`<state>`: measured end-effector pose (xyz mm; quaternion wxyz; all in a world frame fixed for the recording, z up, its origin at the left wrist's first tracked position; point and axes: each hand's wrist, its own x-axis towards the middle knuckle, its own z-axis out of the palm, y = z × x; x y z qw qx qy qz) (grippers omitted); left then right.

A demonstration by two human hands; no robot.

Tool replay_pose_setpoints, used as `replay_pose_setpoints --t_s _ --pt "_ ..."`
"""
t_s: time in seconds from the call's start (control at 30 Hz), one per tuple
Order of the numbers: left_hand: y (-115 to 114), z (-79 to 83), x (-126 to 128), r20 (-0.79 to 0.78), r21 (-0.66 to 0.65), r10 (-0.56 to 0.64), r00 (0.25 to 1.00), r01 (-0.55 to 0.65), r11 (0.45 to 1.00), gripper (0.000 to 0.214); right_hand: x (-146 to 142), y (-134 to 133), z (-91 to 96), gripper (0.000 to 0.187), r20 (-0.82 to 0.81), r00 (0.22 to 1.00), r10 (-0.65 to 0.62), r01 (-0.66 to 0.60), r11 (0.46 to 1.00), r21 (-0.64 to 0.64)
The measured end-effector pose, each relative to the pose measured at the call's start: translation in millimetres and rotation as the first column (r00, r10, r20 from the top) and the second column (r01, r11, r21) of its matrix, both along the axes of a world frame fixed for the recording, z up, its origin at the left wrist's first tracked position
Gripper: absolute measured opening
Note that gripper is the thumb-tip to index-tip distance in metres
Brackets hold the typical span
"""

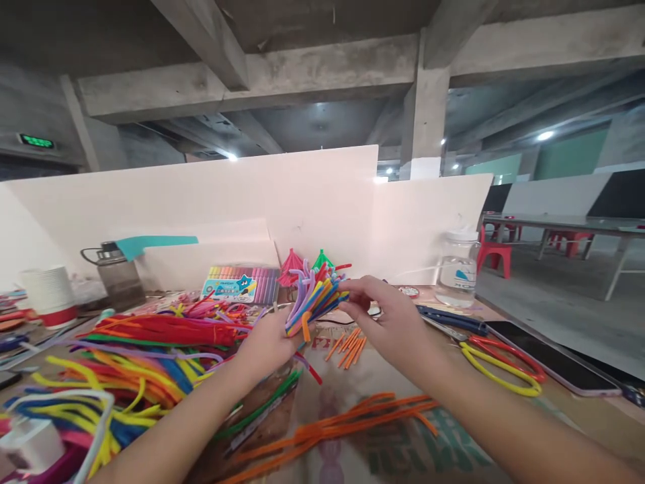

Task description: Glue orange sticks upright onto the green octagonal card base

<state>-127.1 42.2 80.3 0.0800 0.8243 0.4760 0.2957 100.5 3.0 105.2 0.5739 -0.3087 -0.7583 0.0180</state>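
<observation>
My left hand is closed around a bundle of short, many-coloured pipe cleaners, held up over the table. Lilac, blue, yellow, red and orange pieces fan out of it. At the bundle's right side, my right hand pinches the ends of some pieces between thumb and fingers. Below the hands lie short cut orange pipe cleaners. Long orange pipe cleaners stretch across the brown sheet between my forearms.
Long coloured pipe cleaners are heaped at left. Scissors, pliers and a phone lie at right. A marker set, a clear jug, a dark bottle and paper cups stand along the back, before a white partition.
</observation>
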Motion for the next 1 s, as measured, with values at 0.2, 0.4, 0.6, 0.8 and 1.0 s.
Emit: replay_pose_setpoints --t_s 0.2,0.4,0.6,0.8,1.0 --pt "1 -8.0 3 -0.008 0.001 -0.036 0.999 0.036 0.999 0.027 2 1 -3.2 0.016 0.089 0.992 -0.092 0.074 0.98 0.183" --pt "0 -6.4 6 -0.035 0.002 -0.005 0.999 0.005 1.0 0.023 -1 -5 -6.9 0.008 0.179 0.955 -0.238 0.176 0.935 0.309" --pt "-3 -5.2 8 -0.055 0.001 0.044 0.998 -0.044 0.999 0.022 -2 -14 -5.3 0.01 0.234 0.947 -0.22 0.11 0.907 0.407" --pt "-3 -7.4 8 -0.068 -0.011 0.049 0.996 -0.05 0.999 0.024 10 1 -3.6 0.011 0.26 0.921 -0.289 0.206 0.93 0.305" --pt "-3 -8.2 9 -0.078 -0.005 0.047 0.996 -0.047 0.999 0.023 4 -7 -5.4 0.012 0.232 0.939 -0.253 0.164 0.925 0.344"
